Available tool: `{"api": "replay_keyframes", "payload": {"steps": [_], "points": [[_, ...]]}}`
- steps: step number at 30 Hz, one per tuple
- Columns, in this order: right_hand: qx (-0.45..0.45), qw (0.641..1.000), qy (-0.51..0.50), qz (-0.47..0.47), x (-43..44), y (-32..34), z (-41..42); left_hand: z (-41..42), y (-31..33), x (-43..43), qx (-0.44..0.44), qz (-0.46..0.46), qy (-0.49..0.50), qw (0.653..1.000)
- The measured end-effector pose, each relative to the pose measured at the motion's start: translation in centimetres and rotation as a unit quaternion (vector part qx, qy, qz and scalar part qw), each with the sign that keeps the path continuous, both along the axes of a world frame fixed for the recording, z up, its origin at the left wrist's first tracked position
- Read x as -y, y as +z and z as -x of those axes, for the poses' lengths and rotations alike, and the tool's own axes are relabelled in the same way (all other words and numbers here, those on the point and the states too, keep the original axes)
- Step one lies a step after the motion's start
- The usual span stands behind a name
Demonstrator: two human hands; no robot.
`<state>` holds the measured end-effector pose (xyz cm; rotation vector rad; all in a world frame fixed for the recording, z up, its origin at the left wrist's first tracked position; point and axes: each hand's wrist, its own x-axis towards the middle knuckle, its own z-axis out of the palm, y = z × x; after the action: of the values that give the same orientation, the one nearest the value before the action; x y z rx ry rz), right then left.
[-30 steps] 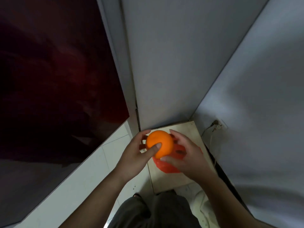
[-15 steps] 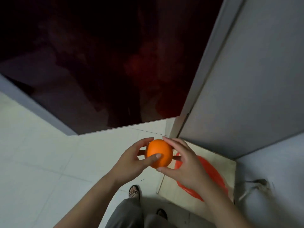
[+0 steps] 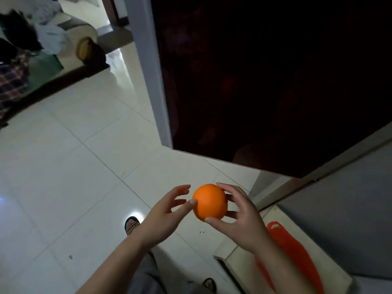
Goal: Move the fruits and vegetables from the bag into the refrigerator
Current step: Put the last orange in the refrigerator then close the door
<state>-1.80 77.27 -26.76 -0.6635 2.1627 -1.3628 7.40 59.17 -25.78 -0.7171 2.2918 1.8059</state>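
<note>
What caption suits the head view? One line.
Right hand grips an orange above the tiled floor; left hand open beside it, red bag nearby.

Orange (image 3: 210, 201): uniform bright orange. Bag (image 3: 294, 251), on a pale beige board (image 3: 244, 264) at the floor's lower right corner: plain red-orange. Refrigerator door (image 3: 265, 81): glossy, very dark maroon, almost black, with a light grey side edge (image 3: 148, 71). Floor tiles (image 3: 74, 177): glossy off-white, crossed by thin grey joint lines. Sandal (image 3: 132, 224): black, with a brown-and-cream woven band. Trousers (image 3: 144, 279): plain grey. Panel (image 3: 339, 219) at the right: flat blue-grey. Along the floor's far left edge: a cloth (image 3: 10, 81) checked in red, white and dark; a green mat (image 3: 42, 68); a cream sofa (image 3: 82, 32) with brown trim.
</note>
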Motion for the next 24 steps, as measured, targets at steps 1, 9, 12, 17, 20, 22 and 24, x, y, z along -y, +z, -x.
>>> {"api": "replay_keyframes", "payload": {"steps": [1, 9, 12, 17, 20, 22, 24], "points": [[-0.009, 1.000, 0.015, -0.009, 1.2, 0.1, 0.0, -0.4, -0.1, 1.1, -0.001, 0.015, 0.005, 1.000], [-0.014, 0.996, 0.077, -0.044, 14.9, -0.4, -0.2, -2.0, -1.0, 13.8, -0.019, 0.034, 0.012, 0.999], [-0.007, 0.997, 0.064, -0.043, 22.4, -0.2, 0.0, -1.9, -0.8, 20.9, -0.011, 0.033, -0.012, 0.999], [-0.003, 0.997, 0.070, -0.036, 35.3, 0.8, 0.5, -1.8, 0.7, 33.0, -0.016, 0.034, 0.016, 0.999], [-0.002, 0.998, 0.066, -0.021, 41.6, 1.4, 1.1, -1.2, 1.7, 38.9, -0.023, 0.033, 0.036, 0.999], [0.000, 0.997, 0.073, -0.033, 44.6, 1.6, 1.6, -0.5, 1.9, 41.9, -0.021, 0.030, 0.035, 0.999], [-0.004, 0.996, 0.080, -0.041, 47.0, 1.5, 2.6, 0.6, 1.9, 44.3, -0.021, 0.028, 0.033, 0.999]]}}
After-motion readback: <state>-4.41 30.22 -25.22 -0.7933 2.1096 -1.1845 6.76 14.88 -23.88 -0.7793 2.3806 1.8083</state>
